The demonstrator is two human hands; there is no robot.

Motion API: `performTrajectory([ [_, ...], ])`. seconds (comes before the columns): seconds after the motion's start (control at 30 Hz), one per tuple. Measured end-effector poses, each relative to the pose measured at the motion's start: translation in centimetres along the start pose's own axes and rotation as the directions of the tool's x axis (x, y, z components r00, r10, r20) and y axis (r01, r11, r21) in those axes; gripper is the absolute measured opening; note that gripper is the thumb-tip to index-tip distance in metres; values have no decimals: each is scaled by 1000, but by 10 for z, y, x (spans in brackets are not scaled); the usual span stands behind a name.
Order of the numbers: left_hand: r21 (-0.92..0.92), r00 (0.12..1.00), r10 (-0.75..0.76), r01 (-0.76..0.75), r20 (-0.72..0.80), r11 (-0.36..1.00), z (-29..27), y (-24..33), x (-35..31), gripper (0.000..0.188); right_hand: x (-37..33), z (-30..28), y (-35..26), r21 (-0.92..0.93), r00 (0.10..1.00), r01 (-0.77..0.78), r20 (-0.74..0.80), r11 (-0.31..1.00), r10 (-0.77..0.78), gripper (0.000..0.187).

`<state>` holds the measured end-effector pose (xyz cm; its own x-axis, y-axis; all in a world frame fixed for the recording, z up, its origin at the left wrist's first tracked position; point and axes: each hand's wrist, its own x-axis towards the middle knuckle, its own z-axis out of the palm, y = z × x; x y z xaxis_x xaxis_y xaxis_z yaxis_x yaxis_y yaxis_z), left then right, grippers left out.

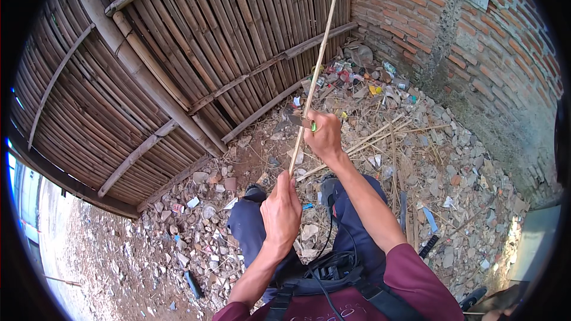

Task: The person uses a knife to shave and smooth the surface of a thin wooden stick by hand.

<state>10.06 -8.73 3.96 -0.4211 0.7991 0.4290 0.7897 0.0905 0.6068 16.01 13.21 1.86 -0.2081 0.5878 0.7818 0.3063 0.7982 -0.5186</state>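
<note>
A long, thin bamboo strip [322, 47] slants up and away from me toward the bamboo wall. My left hand [281, 211] is closed around its lower end, just above my knees. Farther up, my right hand [325, 137] grips a knife [297, 120]; a bit of its green handle shows between the fingers. The short dark blade points left and lies across the strip, apparently touching it. Most of the handle is hidden in my fist.
A bamboo-slat wall [238, 18] stands ahead and left, a brick wall [416, 9] at the right. Rubble and litter cover the ground, with several loose bamboo strips [372, 140] beyond my knees. A dark-handled tool [428, 246] lies right of my leg.
</note>
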Motion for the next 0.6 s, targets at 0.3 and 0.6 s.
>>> performTrajectory([
  [0.3,-1,999,-6,6,54,1000,-5,-5,-21,14,11,8,21,-84,994,-53,-97,995,45,17],
  [0.6,-38,988,-6,12,153,999,-13,-17,-63,11,46,0,97,68,935,-263,-226,962,272,38],
])
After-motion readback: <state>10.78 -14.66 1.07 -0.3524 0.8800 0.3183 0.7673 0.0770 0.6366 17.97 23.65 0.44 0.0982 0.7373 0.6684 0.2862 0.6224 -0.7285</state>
